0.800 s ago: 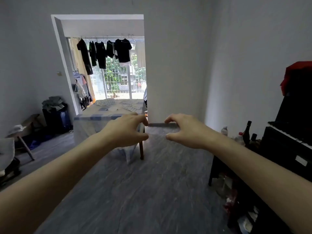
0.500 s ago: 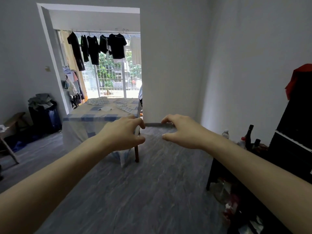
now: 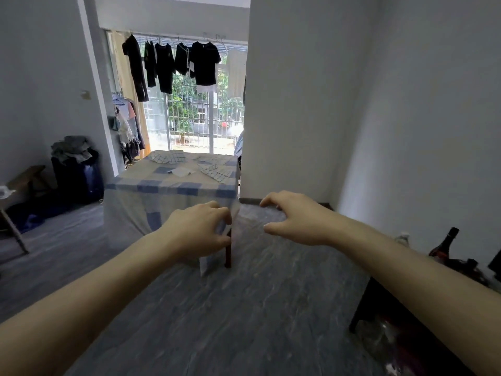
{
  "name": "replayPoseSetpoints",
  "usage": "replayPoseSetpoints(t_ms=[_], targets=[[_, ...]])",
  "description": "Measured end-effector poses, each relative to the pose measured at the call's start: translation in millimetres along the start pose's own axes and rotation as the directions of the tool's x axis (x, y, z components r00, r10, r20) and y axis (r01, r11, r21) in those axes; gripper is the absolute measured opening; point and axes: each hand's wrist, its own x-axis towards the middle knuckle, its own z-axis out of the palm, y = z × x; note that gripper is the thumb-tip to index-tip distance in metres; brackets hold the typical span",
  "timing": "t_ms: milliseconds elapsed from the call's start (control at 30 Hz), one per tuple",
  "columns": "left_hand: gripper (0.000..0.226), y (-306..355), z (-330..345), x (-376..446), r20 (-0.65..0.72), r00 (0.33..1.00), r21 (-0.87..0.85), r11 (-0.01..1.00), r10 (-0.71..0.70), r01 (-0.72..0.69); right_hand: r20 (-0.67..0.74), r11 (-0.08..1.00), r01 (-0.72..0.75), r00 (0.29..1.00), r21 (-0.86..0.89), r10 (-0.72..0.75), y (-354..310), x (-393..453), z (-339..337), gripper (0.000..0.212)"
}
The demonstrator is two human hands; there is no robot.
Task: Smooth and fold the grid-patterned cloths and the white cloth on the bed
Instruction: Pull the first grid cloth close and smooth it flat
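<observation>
Two empty hands [image 3: 199, 232] before bed [image 3: 151, 210]

Three grid-patterned cloths [image 3: 168, 157], one white cloth [image 3: 182, 171], five hanging dark garments [image 3: 204, 62].

grid cloths [image 3: 217, 170], white cloth [image 3: 181, 171] — rumpled, unfolded

You face grey floor [image 3: 217, 321], white walls [image 3: 298, 104]. Black shirts [image 3: 173, 66] hang on line before barred window [image 3: 195, 118]. Dark suitcase [image 3: 78, 175] at your left, clothes pile [image 3: 71, 149] on top. Bottles [image 3: 444, 246] low at your right.
</observation>
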Motion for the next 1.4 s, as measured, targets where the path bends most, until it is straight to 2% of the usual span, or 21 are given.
replayPoseSetpoints(t_ms=[400, 767, 900, 1167, 1333, 1400], targets=[[0.032, -80.2, 25.3, 82.9, -0.037, 0.998, -0.007, 0.999, -0.047, 0.046, 0.039, 0.998, 0.067, 0.997, -0.019, -0.066, 19.8, 132.0, 33.5, 0.051], [0.034, -129.1, 33.3, 227.3, -0.039, 0.996, 0.005, 0.997, -0.078, 0.078, 0.097, 0.995, 0.096, 0.99, 0.023, -0.098, 104.2, 280.1, 41.8, 0.049], [0.03, -147.2, 40.1, 278.0, 0.018, 0.995, 0.043, 0.995, -0.093, 0.092, 0.125, 0.993, 0.117, 0.985, -0.007, -0.115, 134.5, 332.8, 60.0, 0.05], [0.03, -181.2, 63.5, 357.7, 0.141, 0.98, 0.1, 0.987, -0.141, 0.128, 0.134, 0.99, 0.131, 0.982, 0.046, -0.136, 176.0, 410.7, 78.4, 0.049], [0.034, -209.2, 77.6, 401.2, 0.317, 0.938, 0.09, 0.989, -0.142, 0.119, 0.136, 0.987, 0.135, 0.98, 0.082, -0.145, 197.9, 456.3, 91.4, 0.049], [0.035, -222.9, 83.8, 415.9, 0.337, 0.932, 0.088, 0.99, -0.136, 0.113, 0.144, 0.988, 0.143, 0.978, 0.061, -0.151, 202.4, 474.5, 101.8, 0.05]])
